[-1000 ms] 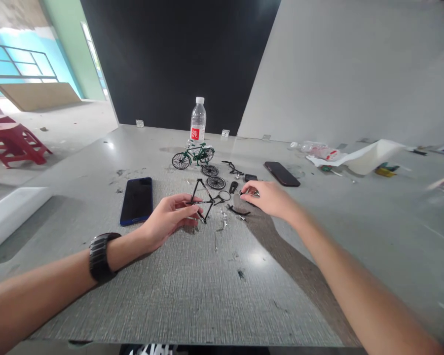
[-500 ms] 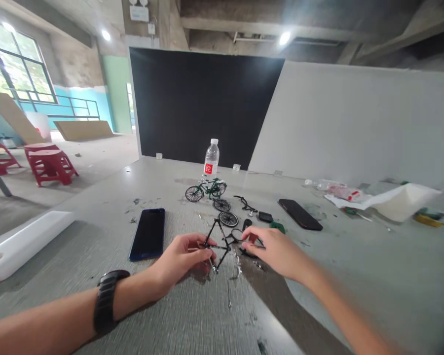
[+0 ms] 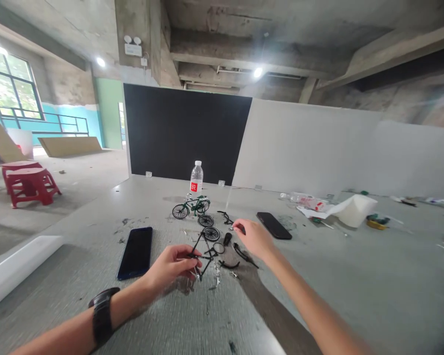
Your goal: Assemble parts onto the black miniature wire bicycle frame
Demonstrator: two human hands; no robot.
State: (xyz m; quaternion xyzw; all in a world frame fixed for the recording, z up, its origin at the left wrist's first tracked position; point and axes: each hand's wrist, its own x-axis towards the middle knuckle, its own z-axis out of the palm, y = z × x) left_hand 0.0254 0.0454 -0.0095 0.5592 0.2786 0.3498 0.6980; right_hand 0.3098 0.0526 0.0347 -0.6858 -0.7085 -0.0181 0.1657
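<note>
Whoever's sitting there wears a broad, chunky black wristband [image 3: 102, 318], a bit glossy and thicker on top like a watch, just behind the left hand [image 3: 175, 264], while both forearms [image 3: 303, 293], like the right hand [image 3: 254, 239], look bare.

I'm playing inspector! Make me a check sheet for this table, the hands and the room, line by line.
Surface: grey table, dark marks on it.
Job's things: black bike frame, two loose wheels, small dark parts; a little green bicycle stands behind them.
Clutter: blue-edged phone, black phone, upright bottle, white curled sheet.
Hands: left hand grips the frame; right hand is beyond the dark parts, fingertips together; can't tell if it holds something.
Cables: nothing seen on the table.
Surroundings: black panel and white panel behind; red stools off to the left.
</note>
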